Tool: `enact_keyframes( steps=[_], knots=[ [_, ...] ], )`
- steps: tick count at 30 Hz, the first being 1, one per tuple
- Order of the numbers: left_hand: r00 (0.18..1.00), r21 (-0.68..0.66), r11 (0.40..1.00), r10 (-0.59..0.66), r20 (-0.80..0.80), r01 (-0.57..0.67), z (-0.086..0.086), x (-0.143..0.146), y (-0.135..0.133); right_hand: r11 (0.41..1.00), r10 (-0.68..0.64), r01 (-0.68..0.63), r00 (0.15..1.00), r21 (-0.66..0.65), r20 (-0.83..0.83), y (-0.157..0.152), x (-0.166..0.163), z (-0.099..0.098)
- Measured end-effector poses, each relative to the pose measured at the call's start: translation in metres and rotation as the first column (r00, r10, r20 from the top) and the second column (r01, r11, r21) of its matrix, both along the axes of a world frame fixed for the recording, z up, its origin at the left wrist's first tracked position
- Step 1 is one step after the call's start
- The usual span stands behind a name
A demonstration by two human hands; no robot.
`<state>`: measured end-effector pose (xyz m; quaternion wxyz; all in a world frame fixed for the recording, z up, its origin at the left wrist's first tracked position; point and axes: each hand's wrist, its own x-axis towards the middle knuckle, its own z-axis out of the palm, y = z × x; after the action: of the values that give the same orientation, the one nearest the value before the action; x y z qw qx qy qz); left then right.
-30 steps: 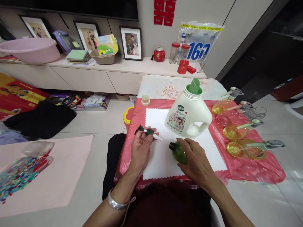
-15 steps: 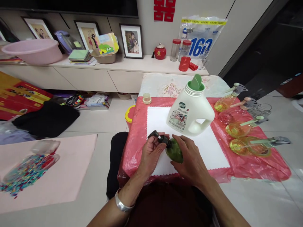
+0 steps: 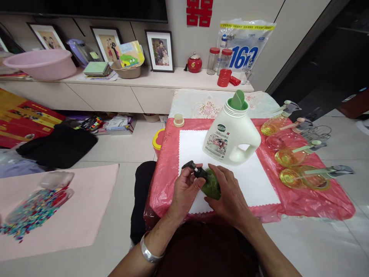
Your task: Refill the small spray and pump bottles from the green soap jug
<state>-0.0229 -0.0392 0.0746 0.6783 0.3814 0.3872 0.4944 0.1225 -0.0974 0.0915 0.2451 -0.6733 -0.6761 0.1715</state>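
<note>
A small green bottle (image 3: 211,184), tilted to the left, is gripped in my right hand (image 3: 230,190), with the fingers wrapped round its side. On its neck sits a black pump head (image 3: 198,171), which the fingers and thumb of my left hand (image 3: 186,190) pinch at the collar. The spout points left. Just beyond my hands, a large white detergent jug (image 3: 230,132) stands upright on a white mat (image 3: 191,144). A green spout (image 3: 238,100) shows in the jug's opening. Part of the bottle is hidden by my right hand.
Several clear pump bottles with yellow or pink bases, such as one yellow bottle (image 3: 290,177), line the table's right side on red plastic sheeting (image 3: 165,181). A pale cap (image 3: 179,120) sits at the back left. Small colourful pieces (image 3: 31,215) lie on a pink sheet (image 3: 98,192).
My left hand and the black pump head have shifted slightly right and down. The bottle remains in my right hand, and the view has moved a little.
</note>
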Motion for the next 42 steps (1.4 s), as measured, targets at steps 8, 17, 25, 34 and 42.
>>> enact_keyframes(
  steps=[8,17,25,34,42],
  knots=[
    [0.999,-0.031,0.999,-0.010,0.039,0.011,-0.003,-0.004,0.002,0.999,-0.021,0.018,0.996,-0.033,-0.091,0.000,-0.005,-0.002],
    [0.999,0.035,0.999,0.028,0.033,-0.029,0.001,-0.003,0.001,0.999,-0.030,0.027,0.984,-0.020,-0.173,-0.002,-0.008,-0.002],
    [0.992,0.071,0.991,-0.115,0.051,0.111,0.002,-0.010,0.002,0.998,-0.060,0.050,0.969,-0.047,-0.241,-0.002,-0.005,-0.003],
    [0.998,0.106,0.994,0.005,-0.062,0.002,0.008,-0.007,0.006,0.998,-0.046,0.036,0.960,-0.042,-0.276,-0.003,-0.007,-0.006],
    [0.988,0.136,0.979,-0.156,0.009,0.154,0.006,-0.013,0.003,0.998,-0.064,0.057,0.942,-0.032,-0.330,-0.001,-0.008,-0.007]
  ],
)
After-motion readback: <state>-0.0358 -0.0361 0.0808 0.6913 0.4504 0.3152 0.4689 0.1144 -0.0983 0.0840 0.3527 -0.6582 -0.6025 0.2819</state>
